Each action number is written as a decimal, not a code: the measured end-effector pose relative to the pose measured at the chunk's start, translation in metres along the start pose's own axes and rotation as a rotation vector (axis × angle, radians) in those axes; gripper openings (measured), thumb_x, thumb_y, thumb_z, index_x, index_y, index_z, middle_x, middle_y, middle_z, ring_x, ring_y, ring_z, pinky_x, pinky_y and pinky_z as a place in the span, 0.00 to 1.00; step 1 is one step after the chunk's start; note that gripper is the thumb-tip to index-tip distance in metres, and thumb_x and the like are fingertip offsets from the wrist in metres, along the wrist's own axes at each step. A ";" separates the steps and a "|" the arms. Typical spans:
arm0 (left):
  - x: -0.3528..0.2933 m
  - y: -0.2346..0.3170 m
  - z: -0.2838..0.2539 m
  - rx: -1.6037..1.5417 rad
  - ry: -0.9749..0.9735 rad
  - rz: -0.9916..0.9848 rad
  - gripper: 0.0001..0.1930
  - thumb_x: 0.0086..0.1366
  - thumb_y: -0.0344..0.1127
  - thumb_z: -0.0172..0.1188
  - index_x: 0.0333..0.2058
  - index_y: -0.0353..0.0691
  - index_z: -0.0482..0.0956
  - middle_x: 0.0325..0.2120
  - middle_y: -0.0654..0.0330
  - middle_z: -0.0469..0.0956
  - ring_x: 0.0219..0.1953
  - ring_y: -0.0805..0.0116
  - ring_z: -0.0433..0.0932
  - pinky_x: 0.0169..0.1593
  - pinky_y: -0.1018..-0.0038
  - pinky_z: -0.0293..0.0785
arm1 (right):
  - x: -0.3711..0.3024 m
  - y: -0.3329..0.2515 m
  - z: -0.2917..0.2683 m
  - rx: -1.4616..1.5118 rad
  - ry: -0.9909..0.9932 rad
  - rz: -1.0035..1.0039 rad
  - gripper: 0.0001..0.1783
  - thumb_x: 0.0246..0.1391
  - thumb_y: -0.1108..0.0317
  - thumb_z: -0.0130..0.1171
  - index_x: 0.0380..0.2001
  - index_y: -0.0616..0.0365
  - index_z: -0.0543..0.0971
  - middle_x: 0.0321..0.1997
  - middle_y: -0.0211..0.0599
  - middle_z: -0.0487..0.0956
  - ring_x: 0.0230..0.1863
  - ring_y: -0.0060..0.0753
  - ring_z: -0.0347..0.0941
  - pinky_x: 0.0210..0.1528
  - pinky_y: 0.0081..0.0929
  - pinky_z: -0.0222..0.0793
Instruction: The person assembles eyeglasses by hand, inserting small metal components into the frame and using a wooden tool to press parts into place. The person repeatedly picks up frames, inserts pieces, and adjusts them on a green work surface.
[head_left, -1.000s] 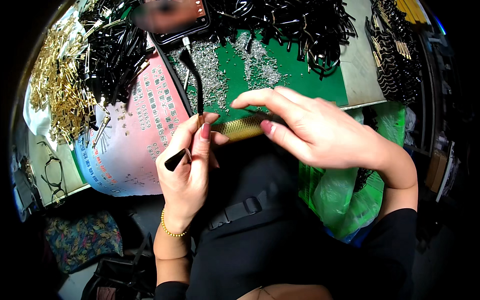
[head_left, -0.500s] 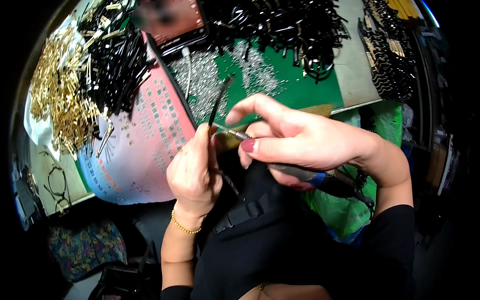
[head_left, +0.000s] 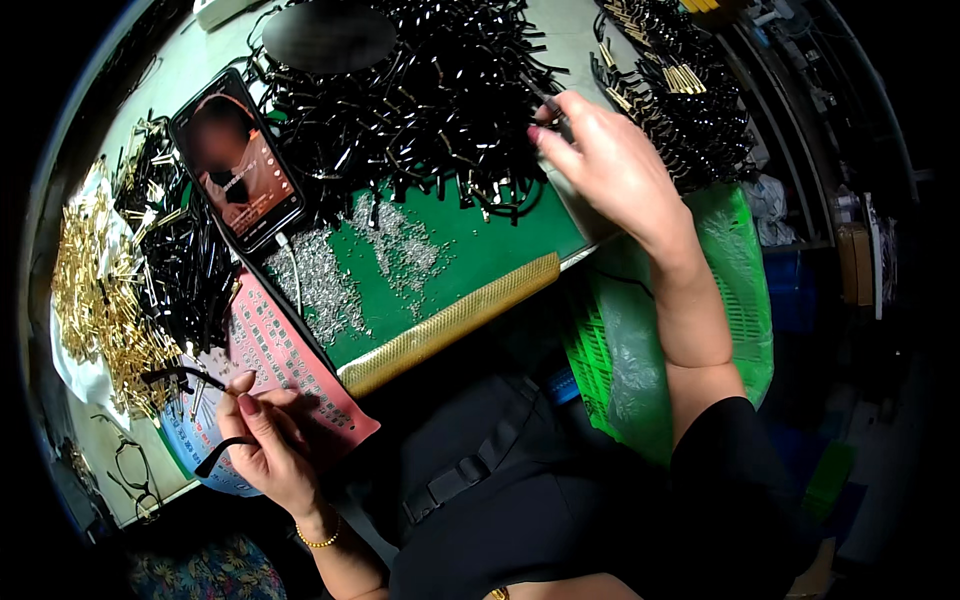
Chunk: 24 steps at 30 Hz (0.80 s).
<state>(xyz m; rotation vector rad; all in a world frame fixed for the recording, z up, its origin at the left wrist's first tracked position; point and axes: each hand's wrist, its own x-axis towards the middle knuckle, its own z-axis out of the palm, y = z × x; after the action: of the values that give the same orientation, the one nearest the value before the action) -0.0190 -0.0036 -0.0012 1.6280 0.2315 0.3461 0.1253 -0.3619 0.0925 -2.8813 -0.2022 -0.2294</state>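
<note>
A smartphone [head_left: 237, 160] lies tilted at the far left of the table, a black-framed rectangle whose lit screen shows a blurred picture in reddish and skin tones, with a white cable leaving its near end. Nearer and still on the left, a pink printed sheet [head_left: 290, 365] covered in rows of small white marks lies flat at the table's near edge, and under its left side a round pale-blue printed card [head_left: 195, 450] pokes out.
</note>
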 end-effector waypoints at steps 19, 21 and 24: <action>-0.010 0.016 -0.037 -0.092 0.100 0.102 0.17 0.80 0.36 0.44 0.58 0.29 0.67 0.39 0.48 0.81 0.28 0.74 0.75 0.31 0.78 0.75 | -0.015 -0.097 -0.033 0.200 0.363 -0.090 0.08 0.62 0.72 0.60 0.42 0.65 0.77 0.35 0.34 0.82 0.38 0.25 0.79 0.43 0.23 0.73; -0.010 0.020 -0.031 -0.015 0.204 0.229 0.17 0.80 0.35 0.43 0.57 0.28 0.67 0.38 0.47 0.81 0.34 0.69 0.79 0.38 0.74 0.78 | -0.038 -0.132 -0.016 0.558 0.114 -0.313 0.08 0.60 0.73 0.63 0.40 0.64 0.77 0.36 0.33 0.81 0.37 0.27 0.79 0.42 0.23 0.74; -0.005 0.023 -0.005 0.071 0.122 0.290 0.15 0.79 0.32 0.43 0.57 0.29 0.68 0.38 0.50 0.81 0.39 0.66 0.81 0.45 0.71 0.77 | -0.063 -0.168 0.044 0.744 -0.280 -0.517 0.07 0.59 0.70 0.59 0.37 0.59 0.72 0.29 0.45 0.77 0.28 0.54 0.77 0.29 0.43 0.73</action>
<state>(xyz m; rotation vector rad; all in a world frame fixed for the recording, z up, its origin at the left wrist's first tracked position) -0.0273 -0.0025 0.0212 1.7150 0.0998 0.6657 0.0438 -0.1970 0.0777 -2.0630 -0.8775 0.1440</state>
